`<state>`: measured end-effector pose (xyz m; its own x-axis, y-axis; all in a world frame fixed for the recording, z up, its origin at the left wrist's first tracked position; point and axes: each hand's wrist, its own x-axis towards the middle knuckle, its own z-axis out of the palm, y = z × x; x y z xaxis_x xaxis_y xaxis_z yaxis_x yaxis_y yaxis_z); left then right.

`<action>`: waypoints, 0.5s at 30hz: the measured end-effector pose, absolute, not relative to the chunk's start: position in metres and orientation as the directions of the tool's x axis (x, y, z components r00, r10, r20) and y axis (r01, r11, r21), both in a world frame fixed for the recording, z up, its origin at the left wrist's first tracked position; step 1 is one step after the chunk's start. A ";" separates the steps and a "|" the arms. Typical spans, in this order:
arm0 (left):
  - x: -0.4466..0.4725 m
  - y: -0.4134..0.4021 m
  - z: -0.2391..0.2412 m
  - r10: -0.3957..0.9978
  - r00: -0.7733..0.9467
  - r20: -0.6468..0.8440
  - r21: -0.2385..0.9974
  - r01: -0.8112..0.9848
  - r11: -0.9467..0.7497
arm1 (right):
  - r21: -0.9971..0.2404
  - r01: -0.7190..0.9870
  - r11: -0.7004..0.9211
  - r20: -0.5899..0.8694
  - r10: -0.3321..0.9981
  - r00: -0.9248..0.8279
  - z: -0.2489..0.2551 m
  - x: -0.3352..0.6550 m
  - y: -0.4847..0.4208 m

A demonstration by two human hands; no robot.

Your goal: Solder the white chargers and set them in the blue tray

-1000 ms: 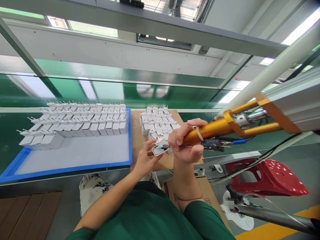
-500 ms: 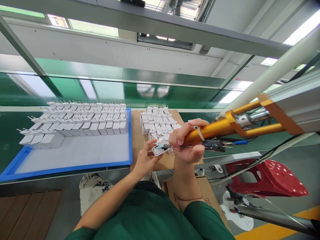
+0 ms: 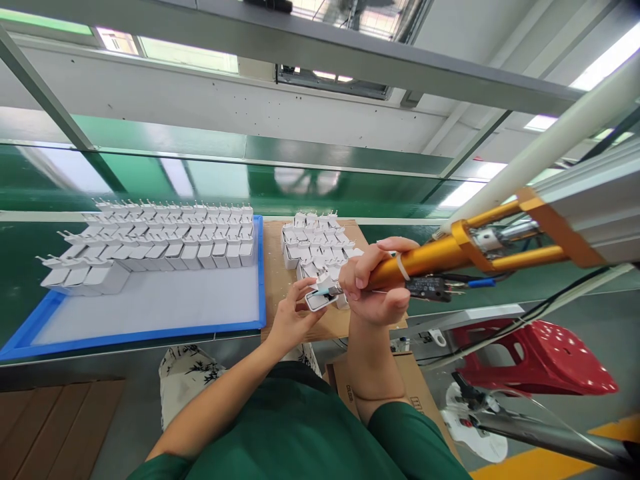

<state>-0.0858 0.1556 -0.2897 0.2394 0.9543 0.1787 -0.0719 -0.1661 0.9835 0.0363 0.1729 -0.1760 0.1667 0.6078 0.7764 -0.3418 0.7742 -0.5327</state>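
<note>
My left hand [image 3: 291,315] pinches a small white charger housing [image 3: 318,301] and holds it up in front of me. My right hand [image 3: 376,285] is wrapped round the orange barrel of a hanging dispensing tool [image 3: 440,253], whose thin tip touches the housing. A black switch with wires [image 3: 424,288] is strapped under the barrel. Behind my hands, a batch of white charger housings [image 3: 317,248] stands on a brown cardboard sheet [image 3: 273,263].
A blue-rimmed tray [image 3: 150,313] at the left carries several rows of white chargers [image 3: 160,243] along its far side. A green conveyor belt [image 3: 225,183] runs behind. A red plastic stool [image 3: 543,357] and a cardboard box [image 3: 420,393] stand at the lower right.
</note>
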 end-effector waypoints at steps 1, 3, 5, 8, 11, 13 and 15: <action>-0.086 0.156 -0.289 0.954 0.237 0.181 0.983 -0.056 -0.172 | -0.530 -0.346 0.775 0.777 0.607 0.169 -0.177 0.036 0.173; -0.086 0.156 -0.289 0.952 0.240 0.190 0.982 -0.029 -0.188 | -0.522 -0.345 0.780 0.781 0.600 0.175 -0.178 0.037 0.175; -0.087 0.157 -0.289 0.948 0.247 0.199 0.979 -0.006 -0.204 | -0.522 -0.324 0.789 0.783 0.594 0.186 -0.180 0.037 0.177; -0.088 0.160 -0.294 0.949 0.254 0.190 0.979 0.028 -0.203 | -0.533 -0.284 0.797 0.780 0.593 0.199 -0.183 0.039 0.180; -0.089 0.165 -0.304 0.949 0.282 0.142 0.987 0.038 -0.159 | -0.534 -0.280 0.797 0.778 0.594 0.205 -0.185 0.042 0.181; -0.090 0.170 -0.314 0.947 0.301 0.111 0.991 0.044 -0.130 | -0.527 -0.296 0.797 0.781 0.592 0.202 -0.185 0.043 0.181; -0.091 0.174 -0.322 0.956 0.279 0.089 0.990 0.080 -0.116 | -0.525 -0.318 0.790 0.779 0.596 0.195 -0.185 0.044 0.181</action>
